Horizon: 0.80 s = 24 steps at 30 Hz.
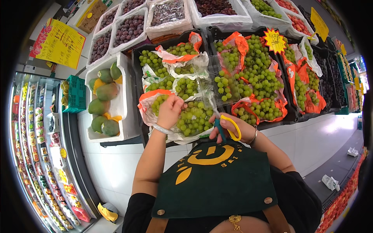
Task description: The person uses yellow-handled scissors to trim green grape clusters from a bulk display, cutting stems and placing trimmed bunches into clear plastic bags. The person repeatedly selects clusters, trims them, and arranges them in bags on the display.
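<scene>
My left hand [171, 110], a pale bangle on its wrist, is curled with bent fingers over the front of a black crate. Its fingertips meet beside a bunch of green grapes [193, 118]; whether they pinch a stem or a grape I cannot tell. To the right, my right hand [233, 128] holds scissors [234, 128] with one yellow and one teal handle, blades pointing away from me. Beyond the blades lies a clear plastic container [204, 74] across the rims of two crates, with some green grapes [223, 86] at its right part.
A white foam box [131, 102] of mangoes stands left of the crates. Behind are white-lined boxes of dark grapes [214, 7] and plums [129, 30]. A yellow star-shaped price sign [274, 40] stands over the right crate [291, 116]. A refrigerated display [43, 145] is at far left.
</scene>
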Each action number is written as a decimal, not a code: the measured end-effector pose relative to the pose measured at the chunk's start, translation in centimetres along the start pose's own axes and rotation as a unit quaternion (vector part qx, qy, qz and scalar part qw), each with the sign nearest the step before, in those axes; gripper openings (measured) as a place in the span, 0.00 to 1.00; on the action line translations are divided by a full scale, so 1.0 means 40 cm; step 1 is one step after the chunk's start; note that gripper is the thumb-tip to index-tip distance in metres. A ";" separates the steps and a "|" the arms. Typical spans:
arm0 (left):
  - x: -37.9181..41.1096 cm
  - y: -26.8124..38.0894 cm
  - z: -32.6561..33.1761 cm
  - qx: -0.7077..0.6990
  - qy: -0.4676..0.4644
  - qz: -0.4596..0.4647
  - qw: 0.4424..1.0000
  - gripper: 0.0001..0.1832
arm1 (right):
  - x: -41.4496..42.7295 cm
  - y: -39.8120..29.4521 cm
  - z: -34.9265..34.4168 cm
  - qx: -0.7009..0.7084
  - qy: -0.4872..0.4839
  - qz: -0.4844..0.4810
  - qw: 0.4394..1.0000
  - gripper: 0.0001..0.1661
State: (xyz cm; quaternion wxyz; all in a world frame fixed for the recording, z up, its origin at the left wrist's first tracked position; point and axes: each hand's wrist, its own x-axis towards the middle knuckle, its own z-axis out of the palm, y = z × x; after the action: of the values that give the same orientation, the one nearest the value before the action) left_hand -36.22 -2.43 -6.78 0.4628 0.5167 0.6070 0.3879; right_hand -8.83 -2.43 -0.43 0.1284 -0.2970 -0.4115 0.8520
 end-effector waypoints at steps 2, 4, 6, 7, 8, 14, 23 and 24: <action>0.013 0.033 -0.021 -0.077 -0.006 -0.017 0.997 0.08 | 0.007 0.031 -0.007 0.007 -0.020 0.029 0.999 0.32; 0.016 0.035 -0.037 -0.099 -0.010 -0.034 0.994 0.08 | 0.013 0.035 -0.008 -0.013 -0.029 0.029 0.999 0.33; 0.015 0.046 -0.043 -0.119 -0.003 -0.055 0.991 0.07 | 0.017 0.035 -0.007 -0.005 -0.052 0.033 0.998 0.33; 0.009 0.055 -0.043 -0.130 0.006 -0.067 0.989 0.07 | 0.019 0.034 -0.004 0.012 -0.072 0.037 0.997 0.33; 0.002 0.066 -0.044 -0.140 0.015 -0.079 0.987 0.07 | 0.023 0.034 0.000 0.030 -0.091 0.042 0.995 0.33; -0.019 0.140 -0.022 -0.142 0.077 -0.049 0.986 0.08 | 0.076 0.036 0.037 0.199 -0.193 0.053 0.959 0.35; 0.027 0.212 0.053 -0.235 0.102 0.053 0.965 0.06 | 0.091 -0.036 0.052 0.252 -0.139 -0.053 0.956 0.37; 0.035 0.203 0.068 -0.266 0.109 0.066 0.956 0.06 | 0.084 -0.044 0.056 0.255 -0.117 -0.068 0.957 0.36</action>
State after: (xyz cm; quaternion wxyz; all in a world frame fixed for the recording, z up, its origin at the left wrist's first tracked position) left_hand -31.46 0.27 -0.05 0.4876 0.3684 0.4935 0.6188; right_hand -12.88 -1.17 0.68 0.2080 -0.1240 -0.2118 0.9468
